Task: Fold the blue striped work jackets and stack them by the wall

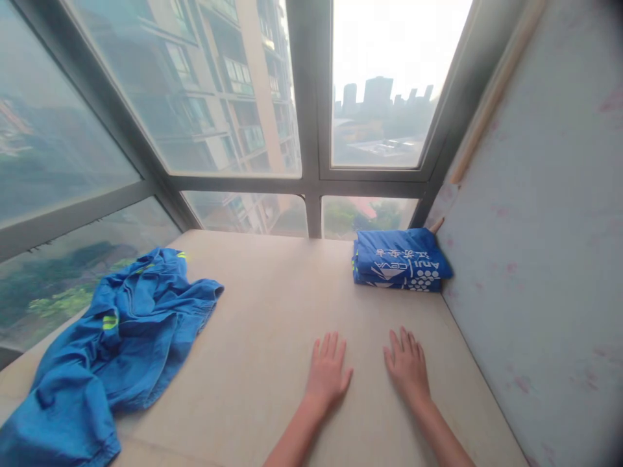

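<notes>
My left hand (pixel 328 370) lies flat on the beige surface (pixel 263 324), palm down, fingers spread, holding nothing. To its right, my right hand (pixel 407 364) rests palm down in the same way, with nothing in it. Beyond my right hand, against the wall, sits a folded stack of blue garments (pixel 399 259) with white lettering and a logo. A crumpled blue garment (pixel 141 331) with yellow-green stripes is spread along the left side, apart from both hands.
Window frames (pixel 311 130) rise behind and to the left of the surface. The patterned wall (pixel 545 259) bounds the right side, with a wooden strip (pixel 496 97) on it.
</notes>
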Motion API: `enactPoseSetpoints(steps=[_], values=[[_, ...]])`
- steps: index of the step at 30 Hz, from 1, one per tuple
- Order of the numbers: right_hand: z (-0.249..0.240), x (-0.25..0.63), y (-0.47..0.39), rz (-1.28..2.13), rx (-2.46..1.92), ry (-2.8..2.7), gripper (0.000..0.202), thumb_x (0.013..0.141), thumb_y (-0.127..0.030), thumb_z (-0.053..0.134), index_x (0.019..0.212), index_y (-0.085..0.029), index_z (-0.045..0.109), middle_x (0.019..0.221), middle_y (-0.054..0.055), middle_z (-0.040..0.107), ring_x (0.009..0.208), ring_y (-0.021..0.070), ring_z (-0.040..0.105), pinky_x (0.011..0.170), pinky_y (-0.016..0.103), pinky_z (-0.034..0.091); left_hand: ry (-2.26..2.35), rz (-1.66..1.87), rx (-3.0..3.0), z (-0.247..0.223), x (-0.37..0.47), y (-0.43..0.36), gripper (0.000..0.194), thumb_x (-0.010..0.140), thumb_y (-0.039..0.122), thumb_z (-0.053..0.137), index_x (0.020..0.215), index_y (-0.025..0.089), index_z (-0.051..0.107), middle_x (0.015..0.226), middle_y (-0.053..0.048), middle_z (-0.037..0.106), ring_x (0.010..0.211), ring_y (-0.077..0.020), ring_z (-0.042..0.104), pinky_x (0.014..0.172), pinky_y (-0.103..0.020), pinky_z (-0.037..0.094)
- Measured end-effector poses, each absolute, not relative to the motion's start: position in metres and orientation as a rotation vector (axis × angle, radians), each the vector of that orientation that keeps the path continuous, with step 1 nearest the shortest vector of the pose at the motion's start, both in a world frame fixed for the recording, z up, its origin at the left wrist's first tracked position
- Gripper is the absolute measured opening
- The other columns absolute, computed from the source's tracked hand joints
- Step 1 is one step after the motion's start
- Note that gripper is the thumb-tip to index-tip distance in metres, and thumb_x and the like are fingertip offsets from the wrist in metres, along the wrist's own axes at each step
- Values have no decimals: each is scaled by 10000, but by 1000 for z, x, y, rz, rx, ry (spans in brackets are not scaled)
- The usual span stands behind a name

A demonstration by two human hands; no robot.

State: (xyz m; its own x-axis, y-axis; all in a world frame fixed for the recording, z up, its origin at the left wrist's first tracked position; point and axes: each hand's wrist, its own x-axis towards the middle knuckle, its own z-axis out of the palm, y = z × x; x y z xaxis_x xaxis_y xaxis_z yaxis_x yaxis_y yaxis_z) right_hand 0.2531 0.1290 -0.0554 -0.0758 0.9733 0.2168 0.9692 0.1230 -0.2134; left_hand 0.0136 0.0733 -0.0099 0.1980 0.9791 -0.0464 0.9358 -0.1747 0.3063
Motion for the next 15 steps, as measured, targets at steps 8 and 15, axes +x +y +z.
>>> enactPoseSetpoints(steps=[8,15], values=[[-63,258,129,-78,-1890,-2147,567,925,-399,346,1351,-99,568,1477,210,427,1392,372,342,1100,523,290,1794,263,2177,3,17,67,702,929,594,327,1503,193,373,1604,-144,246,1487,-333,185,1203,-567,118],[-78,269,128,-106,-1762,-2138,600,945,-431,291,1300,-57,598,1436,228,470,1362,368,379,1073,513,338,1931,284,2132,16,-5,57,456,885,409,526,1304,242,592,1431,-86,539,1326,-241,471,1127,-394,336]])
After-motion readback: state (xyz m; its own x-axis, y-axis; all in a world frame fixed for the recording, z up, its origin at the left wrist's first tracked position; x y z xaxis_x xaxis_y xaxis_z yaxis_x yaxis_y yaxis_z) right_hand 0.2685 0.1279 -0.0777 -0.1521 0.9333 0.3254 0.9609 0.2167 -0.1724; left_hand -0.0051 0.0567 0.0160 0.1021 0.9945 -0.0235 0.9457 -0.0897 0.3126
